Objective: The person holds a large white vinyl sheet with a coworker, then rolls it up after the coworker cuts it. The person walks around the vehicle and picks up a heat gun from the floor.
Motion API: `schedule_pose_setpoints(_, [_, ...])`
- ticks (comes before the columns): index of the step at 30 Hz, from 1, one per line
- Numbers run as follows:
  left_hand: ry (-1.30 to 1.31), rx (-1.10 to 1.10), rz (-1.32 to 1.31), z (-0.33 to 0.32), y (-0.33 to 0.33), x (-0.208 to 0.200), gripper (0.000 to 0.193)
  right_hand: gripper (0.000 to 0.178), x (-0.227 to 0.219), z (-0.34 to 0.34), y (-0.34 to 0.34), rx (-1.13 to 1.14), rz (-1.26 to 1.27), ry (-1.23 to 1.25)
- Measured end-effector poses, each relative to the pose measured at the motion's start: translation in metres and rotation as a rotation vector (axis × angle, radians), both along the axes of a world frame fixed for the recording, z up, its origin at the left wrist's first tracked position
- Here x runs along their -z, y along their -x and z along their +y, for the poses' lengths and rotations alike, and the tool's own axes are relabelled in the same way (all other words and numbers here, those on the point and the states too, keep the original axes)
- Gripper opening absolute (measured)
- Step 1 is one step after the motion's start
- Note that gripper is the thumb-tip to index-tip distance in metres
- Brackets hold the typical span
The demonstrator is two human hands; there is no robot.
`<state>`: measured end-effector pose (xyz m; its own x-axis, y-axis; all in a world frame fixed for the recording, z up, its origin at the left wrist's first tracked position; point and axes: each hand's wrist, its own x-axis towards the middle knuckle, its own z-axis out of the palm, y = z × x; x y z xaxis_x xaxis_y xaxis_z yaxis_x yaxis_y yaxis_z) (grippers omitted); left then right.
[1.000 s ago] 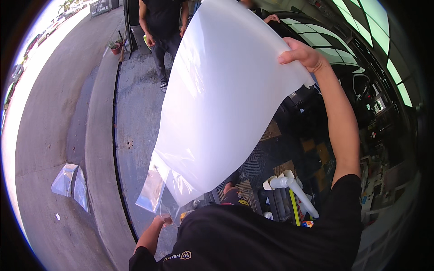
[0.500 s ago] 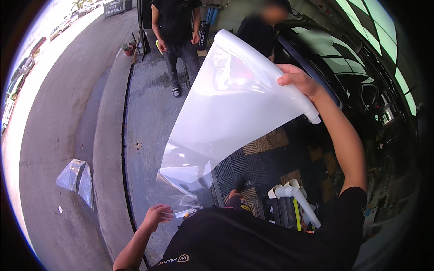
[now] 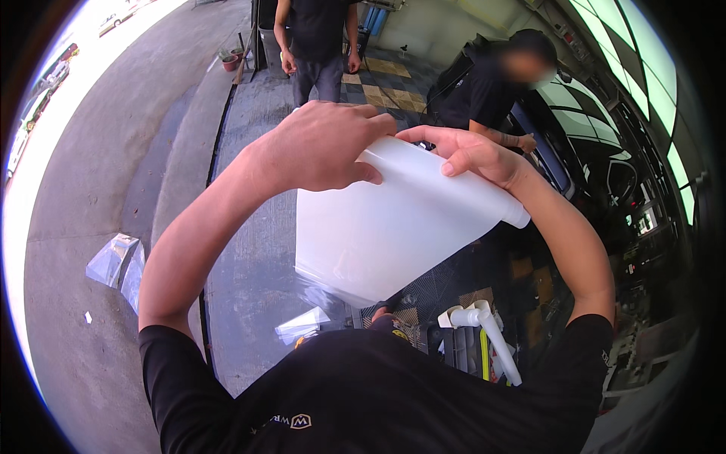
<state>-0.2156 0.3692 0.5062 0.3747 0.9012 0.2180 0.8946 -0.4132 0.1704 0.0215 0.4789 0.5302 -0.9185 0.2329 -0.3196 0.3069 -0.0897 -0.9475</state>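
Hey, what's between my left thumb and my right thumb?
In the head view, white film lies between the thumbs of the left hand and the right hand; nothing else shows there.

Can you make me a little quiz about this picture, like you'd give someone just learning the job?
1. True or false: the left hand and the right hand both touch the white film roll.
2. What lies on the grey pavement at the left?
a) an orange cone
b) clear plastic
c) a bicycle
3. Fill the gap: the standing person at the top of the picture wears a ____ top.

Key: 1. True. 2. b. 3. black.
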Motion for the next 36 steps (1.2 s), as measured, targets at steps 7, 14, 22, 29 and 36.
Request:
schedule_pose_setpoints(7, [0.517,0.078,-0.177,0.028,0.029,-0.01,0.06,0.066,0.0,-0.045,-0.042,0.032,-0.258,-1.481])
schedule_pose_setpoints(14, [0.415,0.023,0.144,0.014,0.004,0.02,0.081,0.058,0.058,-0.027,-0.056,0.15,-0.222,-0.637])
schedule_pose_setpoints(22, [0.79,0.115,0.083,0.043,0.003,-0.003,0.065,0.052,0.085,-0.061,-0.049,0.208,-0.244,-1.439])
schedule_pose_setpoints(29, [0.49,0.102,0.188,0.02,-0.012,0.002,0.053,0.05,0.091,-0.006,-0.079,0.064,-0.038,-0.503])
schedule_pose_setpoints(36, [0.553,0.013,0.001,0.045,-0.006,-0.009,0.048,0.056,0.106,-0.013,-0.051,0.952,0.441,-0.239])
